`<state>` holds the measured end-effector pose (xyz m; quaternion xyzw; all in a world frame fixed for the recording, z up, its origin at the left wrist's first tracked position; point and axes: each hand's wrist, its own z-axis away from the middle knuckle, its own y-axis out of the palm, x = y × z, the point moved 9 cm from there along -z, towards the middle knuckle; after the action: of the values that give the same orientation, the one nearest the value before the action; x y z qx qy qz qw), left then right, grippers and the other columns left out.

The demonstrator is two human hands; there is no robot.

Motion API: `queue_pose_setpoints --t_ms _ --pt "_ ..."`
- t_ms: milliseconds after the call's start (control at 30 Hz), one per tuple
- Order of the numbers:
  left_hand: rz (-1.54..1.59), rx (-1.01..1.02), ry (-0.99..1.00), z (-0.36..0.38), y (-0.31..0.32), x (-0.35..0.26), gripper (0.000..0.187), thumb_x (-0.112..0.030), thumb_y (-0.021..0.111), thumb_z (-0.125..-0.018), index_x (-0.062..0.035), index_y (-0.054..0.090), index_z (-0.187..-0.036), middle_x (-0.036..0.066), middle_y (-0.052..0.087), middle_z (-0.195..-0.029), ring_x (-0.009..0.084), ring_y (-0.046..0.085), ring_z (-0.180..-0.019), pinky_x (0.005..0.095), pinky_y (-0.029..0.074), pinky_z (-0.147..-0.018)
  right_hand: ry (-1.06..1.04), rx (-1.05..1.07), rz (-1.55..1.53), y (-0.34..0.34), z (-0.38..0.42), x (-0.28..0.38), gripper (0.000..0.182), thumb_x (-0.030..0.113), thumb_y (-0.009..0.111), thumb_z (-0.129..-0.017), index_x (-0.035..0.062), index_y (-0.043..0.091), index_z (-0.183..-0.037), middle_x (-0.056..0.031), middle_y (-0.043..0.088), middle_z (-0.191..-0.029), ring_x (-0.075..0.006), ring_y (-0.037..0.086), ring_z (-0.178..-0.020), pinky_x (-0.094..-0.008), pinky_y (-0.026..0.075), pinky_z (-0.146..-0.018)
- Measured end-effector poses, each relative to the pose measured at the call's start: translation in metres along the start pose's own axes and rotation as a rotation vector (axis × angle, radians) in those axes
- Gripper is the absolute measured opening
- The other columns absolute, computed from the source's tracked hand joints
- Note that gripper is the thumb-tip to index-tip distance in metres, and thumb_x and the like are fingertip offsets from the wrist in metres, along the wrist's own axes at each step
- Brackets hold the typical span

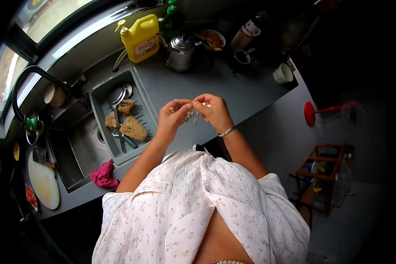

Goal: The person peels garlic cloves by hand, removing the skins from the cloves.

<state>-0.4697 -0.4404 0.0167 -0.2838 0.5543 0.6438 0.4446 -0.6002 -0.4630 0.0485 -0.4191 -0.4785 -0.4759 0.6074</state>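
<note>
Over the grey counter, my left hand (173, 115) and my right hand (212, 111) meet at the fingertips. Thumb and forefinger of each are pinched together. Small pale pieces that look like garlic cloves (206, 104) show within the curled fingers of my right hand. What the left fingertips pinch is too small to make out. Whitish flakes, like thin peel (195, 119), lie on the counter just below both hands.
Left of the hands, a grey drain tray (144, 99) holds scrubbers and utensils beside the sink (81, 145). A yellow jug (141, 38), a metal kettle (180, 53) and a white cup (283, 73) stand behind. A cutting board (44, 185) lies far left.
</note>
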Motion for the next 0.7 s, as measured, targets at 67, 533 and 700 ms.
queue_pose_setpoints --t_ms 67,533,700 --pt "0.090 0.011 -0.032 -0.001 0.000 0.006 0.019 -0.014 0.069 -0.086 -0.0002 0.066 -0.098 0.000 0.063 -0.075 0.0020 0.039 -0.053 0.0178 0.028 -0.046 -0.075 -0.005 0.061 0.002 0.003 0.007 0.015 0.012 0.065 -0.085 -0.0019 0.063 -0.089 0.0011 0.056 -0.062 -0.0027 0.045 -0.047 -0.0170 0.033 -0.040" --pt "0.313 -0.015 -0.046 -0.003 -0.006 0.006 0.018 -0.010 0.064 -0.089 0.0018 0.062 -0.103 0.005 0.064 -0.084 0.0036 0.042 -0.051 0.0186 0.028 -0.044 -0.078 -0.053 0.070 -0.004 0.006 0.009 0.021 0.018 0.067 -0.086 0.0001 0.068 -0.097 0.0003 0.062 -0.066 -0.0062 0.054 -0.053 -0.0199 0.042 -0.049" --pt "0.262 0.017 -0.026 -0.002 -0.003 0.002 0.018 -0.008 0.063 -0.089 0.0018 0.063 -0.104 0.000 0.060 -0.076 0.0030 0.041 -0.052 0.0185 0.028 -0.045 -0.239 -0.122 0.330 -0.005 0.010 0.017 0.019 0.019 0.069 -0.083 0.0029 0.070 -0.093 -0.0068 0.067 -0.068 -0.0108 0.061 -0.058 -0.0246 0.048 -0.054"
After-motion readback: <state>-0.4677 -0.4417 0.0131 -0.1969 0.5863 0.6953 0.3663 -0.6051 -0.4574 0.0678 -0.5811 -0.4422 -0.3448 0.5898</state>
